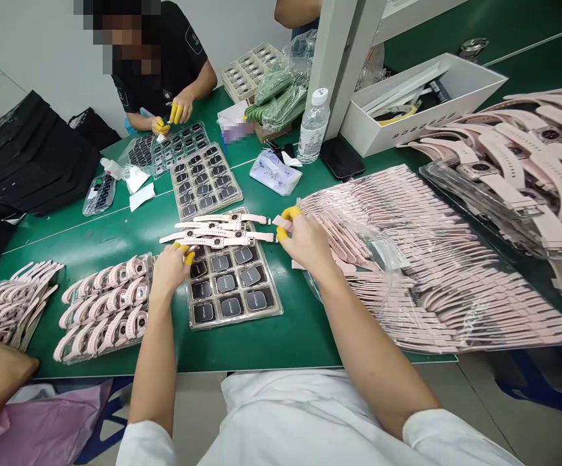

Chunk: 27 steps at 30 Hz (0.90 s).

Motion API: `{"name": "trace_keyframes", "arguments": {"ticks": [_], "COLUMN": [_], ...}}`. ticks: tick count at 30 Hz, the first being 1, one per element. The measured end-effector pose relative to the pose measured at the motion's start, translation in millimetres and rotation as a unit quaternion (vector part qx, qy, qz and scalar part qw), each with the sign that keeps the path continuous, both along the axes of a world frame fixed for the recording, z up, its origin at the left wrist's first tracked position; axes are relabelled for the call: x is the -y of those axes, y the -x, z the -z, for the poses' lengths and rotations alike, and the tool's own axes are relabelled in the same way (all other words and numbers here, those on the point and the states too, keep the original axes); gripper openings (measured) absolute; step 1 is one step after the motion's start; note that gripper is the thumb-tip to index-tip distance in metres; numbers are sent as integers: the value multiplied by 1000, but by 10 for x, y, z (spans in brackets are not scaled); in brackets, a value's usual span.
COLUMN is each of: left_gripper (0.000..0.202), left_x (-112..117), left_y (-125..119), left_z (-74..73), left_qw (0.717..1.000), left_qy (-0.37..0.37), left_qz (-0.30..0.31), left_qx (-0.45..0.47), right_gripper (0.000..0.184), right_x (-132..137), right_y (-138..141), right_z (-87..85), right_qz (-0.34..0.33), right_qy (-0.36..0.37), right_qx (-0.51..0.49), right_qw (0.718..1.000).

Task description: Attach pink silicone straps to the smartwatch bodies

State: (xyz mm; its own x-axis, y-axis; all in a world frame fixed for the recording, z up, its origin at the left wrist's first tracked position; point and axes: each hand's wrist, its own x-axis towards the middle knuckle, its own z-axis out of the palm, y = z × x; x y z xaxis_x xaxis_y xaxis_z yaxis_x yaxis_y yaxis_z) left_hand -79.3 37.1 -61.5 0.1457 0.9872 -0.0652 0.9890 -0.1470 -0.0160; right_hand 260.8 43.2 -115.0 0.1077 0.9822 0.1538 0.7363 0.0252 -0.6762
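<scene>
My left hand [171, 266], with yellow finger cots, is closed in a pinch over the upper left corner of a clear tray [265, 319] of dark square watch faces. What it pinches is too small to name. My right hand [304, 239], also in yellow cots, pinches a pink watch strap [281, 222] at the edge of a big bagged pile of pink straps [436, 272]. Between my hands, several pink watches with straps attached [222, 232] lie across the tray's top.
Trays of assembled pink watches [103, 307] lie at left. A second tray of watch faces [205, 180] sits further back. A person in black works opposite. A water bottle [313, 126], a white box [421, 103] and a phone [341, 158] stand behind. Another person's elbow shows bottom left.
</scene>
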Motion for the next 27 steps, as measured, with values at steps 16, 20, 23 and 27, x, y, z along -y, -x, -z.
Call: {"name": "trace_keyframes", "arguments": {"ticks": [16, 20, 23, 27], "left_gripper": [35, 39, 44, 46], "left_x": [-119, -65, -65, -69], "left_y": [-1268, -1208, -1194, -1200], "left_z": [748, 765, 725, 689], "left_qw": [770, 815, 827, 833], "left_qy": [20, -23, -52, -59], "left_qz": [90, 178, 212, 221], "left_qx": [632, 550, 519, 505], "right_gripper": [44, 39, 38, 36], "right_x": [146, 156, 156, 157], "right_y": [462, 465, 454, 462], "right_z": [10, 55, 73, 57], "right_qz": [-212, -210, -217, -217], "right_qy": [206, 229, 231, 247], "right_qx": [-554, -561, -569, -597], "right_qw": [779, 767, 759, 732]}}
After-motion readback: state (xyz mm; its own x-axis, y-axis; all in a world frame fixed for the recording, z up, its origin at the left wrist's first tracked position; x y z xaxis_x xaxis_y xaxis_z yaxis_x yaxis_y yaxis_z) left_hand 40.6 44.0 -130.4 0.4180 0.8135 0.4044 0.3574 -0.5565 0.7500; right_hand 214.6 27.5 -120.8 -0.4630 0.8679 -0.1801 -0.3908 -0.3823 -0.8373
